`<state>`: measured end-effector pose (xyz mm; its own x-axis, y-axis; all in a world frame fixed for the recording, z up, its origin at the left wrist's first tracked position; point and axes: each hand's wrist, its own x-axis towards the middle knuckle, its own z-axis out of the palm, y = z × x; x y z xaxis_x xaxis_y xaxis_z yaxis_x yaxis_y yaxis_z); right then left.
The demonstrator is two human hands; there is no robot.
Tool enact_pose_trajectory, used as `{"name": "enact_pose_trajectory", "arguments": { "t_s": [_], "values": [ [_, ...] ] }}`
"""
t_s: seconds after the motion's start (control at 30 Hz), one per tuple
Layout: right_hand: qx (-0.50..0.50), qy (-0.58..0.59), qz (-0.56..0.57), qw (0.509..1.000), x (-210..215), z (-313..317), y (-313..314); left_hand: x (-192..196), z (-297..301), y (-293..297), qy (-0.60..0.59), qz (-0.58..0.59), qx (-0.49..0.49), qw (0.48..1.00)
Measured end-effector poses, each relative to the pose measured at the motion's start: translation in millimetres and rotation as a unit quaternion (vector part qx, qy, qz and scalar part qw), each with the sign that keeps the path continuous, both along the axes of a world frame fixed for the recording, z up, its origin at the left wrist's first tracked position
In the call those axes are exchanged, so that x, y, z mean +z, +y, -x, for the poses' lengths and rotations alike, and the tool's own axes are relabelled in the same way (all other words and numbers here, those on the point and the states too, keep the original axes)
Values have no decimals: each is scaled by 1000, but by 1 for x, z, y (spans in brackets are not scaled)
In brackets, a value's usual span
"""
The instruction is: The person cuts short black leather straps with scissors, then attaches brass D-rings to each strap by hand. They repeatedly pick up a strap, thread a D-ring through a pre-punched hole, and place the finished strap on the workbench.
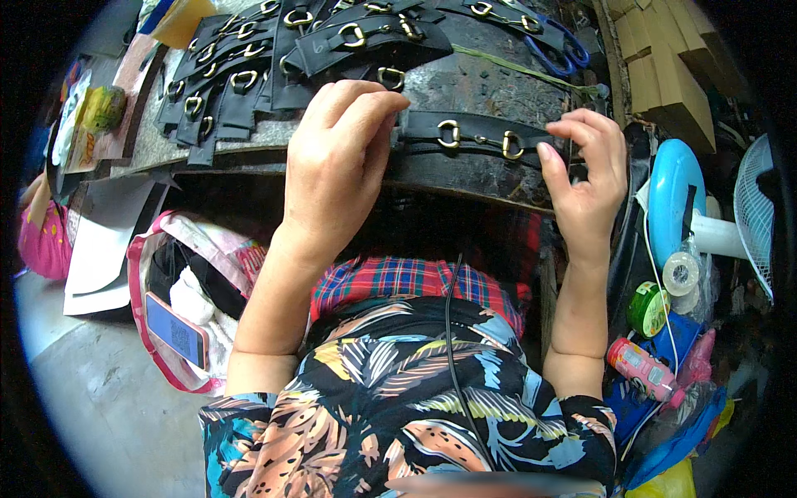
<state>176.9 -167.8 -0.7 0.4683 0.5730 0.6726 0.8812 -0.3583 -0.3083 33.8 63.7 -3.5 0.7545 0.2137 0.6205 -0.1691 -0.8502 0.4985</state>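
A black leather strap (480,134) with two brass D-shaped rings lies flat along the near edge of the dark worktable (506,91). My left hand (340,149) is at the strap's left end, its fingers curled together; the fingertips are partly hidden, and what they hold cannot be made out. Beside the strap's right end is my right hand (588,162), with thumb and forefinger apart and the other fingers loosely bent. Beyond my left hand, several similar black straps (241,79) with brass rings lie overlapped in a pile.
Blue-handled scissors (573,56) lie at the far right of the table. Cardboard boxes (664,83) and a blue-and-white fan (677,195) stand to the right, above a pink bottle (639,369). A phone (176,330) rests on a pink-edged bag (137,282) at the left.
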Motion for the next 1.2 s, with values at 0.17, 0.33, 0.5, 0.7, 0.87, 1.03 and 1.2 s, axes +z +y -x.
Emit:
{"name": "enact_pose_trajectory", "arguments": {
  "t_s": [0.17, 0.33, 0.5, 0.7, 0.87, 1.03, 1.2],
  "values": [
    [47, 31, 4, 998, -5, 4, 3, -6, -3, -2, -21, -35, -4, 999],
    [38, 72, 10, 997, -15, 4, 5, -11, -3, -7, 10, -78, 10, 997],
    [24, 103, -1, 994, -17, 4, 4, -13, -3, -8, 25, -53, 8, 998],
    [39, 127, 7, 991, -8, 3, 6, -13, -6, -15, 13, -98, 33, 995],
    [83, 160, 4, 984, 10, -24, 13, -20, -7, -15, 3, -117, 38, 992],
    [-20, 19, 66, 997, 22, -80, 39, -23, -7, -14, 2, -118, 39, 992],
    [-78, 4, 146, 986, 25, -110, 59, -20, -7, -15, 2, -110, 36, 993]
  ]
}}
